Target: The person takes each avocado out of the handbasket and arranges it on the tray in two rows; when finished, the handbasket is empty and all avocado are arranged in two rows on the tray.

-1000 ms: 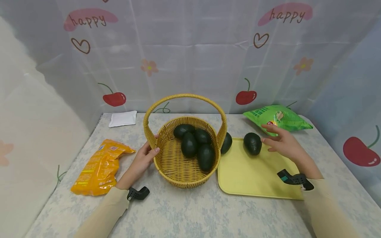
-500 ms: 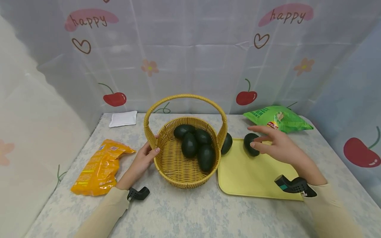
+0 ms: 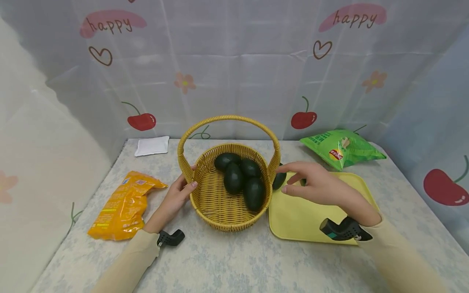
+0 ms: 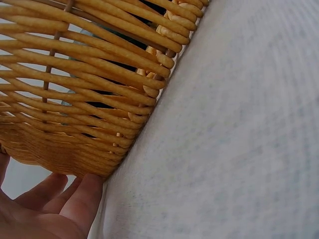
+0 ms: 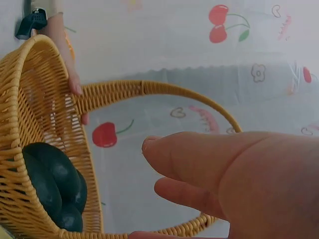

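A yellow wicker basket (image 3: pixel 216 205) with a tall hooped handle stands mid-table, with several dark green avocados (image 3: pixel 233 179) inside. My left hand (image 3: pixel 176 195) grips its left side by the handle's foot, thumb at the rim; the left wrist view shows fingers (image 4: pixel 82 201) against the outer weave. Over the yellow tray (image 3: pixel 300 219), my right hand (image 3: pixel 318 183) holds nothing, fingers spread toward the basket. Its fingertips are close to an avocado (image 3: pixel 279 181) partly hidden behind the basket's right rim. Another avocado (image 3: pixel 303 182) on the tray is mostly covered by this hand.
An orange snack bag (image 3: pixel 122 207) lies left of the basket, and a small white packet (image 3: pixel 152 145) is at the back left. At the back right, behind the tray, rests a green chip bag (image 3: pixel 342 148). A printed curtain (image 3: pixel 238 73) closes off the back.
My right hand has moved left from beside the far avocado, passing over it to the avocado near the basket. My left hand and the basket stay put.
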`<control>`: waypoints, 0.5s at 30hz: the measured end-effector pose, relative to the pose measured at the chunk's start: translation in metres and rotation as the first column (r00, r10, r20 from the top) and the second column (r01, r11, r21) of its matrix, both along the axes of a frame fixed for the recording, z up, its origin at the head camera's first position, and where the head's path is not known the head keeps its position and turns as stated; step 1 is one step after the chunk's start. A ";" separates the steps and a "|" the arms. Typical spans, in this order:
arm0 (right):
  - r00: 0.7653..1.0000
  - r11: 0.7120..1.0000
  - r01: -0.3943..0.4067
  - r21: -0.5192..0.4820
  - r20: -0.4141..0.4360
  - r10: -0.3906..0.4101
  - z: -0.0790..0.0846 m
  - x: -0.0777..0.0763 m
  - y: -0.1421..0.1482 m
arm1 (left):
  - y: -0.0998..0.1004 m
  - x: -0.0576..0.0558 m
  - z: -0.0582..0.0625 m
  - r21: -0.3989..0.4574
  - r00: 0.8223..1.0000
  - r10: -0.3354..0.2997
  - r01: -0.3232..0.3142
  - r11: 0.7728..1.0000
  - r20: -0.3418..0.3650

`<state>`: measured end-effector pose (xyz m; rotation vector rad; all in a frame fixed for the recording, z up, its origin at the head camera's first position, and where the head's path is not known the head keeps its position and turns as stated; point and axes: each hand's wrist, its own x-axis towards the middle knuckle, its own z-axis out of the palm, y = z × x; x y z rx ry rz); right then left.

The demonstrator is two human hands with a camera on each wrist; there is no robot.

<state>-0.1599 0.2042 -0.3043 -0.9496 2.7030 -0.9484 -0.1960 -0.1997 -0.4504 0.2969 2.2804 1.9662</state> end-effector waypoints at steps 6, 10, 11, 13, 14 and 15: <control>0.998 0.996 -0.057 0.073 0.014 0.057 -0.002 -0.008 -0.028 | 0.000 -0.001 0.000 0.001 1.000 -0.007 0.007 1.000 0.010; 0.998 0.992 -0.053 0.112 0.028 0.050 -0.004 -0.012 -0.049 | 0.000 0.000 0.001 -0.001 1.000 -0.005 0.005 1.000 0.002; 0.998 0.991 -0.051 0.121 0.033 0.048 -0.006 -0.014 -0.054 | 0.000 0.001 0.001 0.000 1.000 -0.005 0.005 1.000 0.002; 0.998 0.990 -0.050 0.134 0.053 0.043 -0.009 -0.016 -0.063 | 0.000 0.001 0.002 -0.001 1.000 -0.006 0.006 1.000 0.004; 0.997 0.989 -0.048 0.141 0.063 0.040 -0.011 -0.018 -0.067 | 0.001 0.001 0.001 -0.004 1.000 -0.004 0.004 1.000 0.006; 0.997 0.987 -0.047 0.152 0.071 0.036 -0.013 -0.019 -0.070 | 0.001 0.001 0.001 -0.007 1.000 -0.003 0.003 1.000 0.008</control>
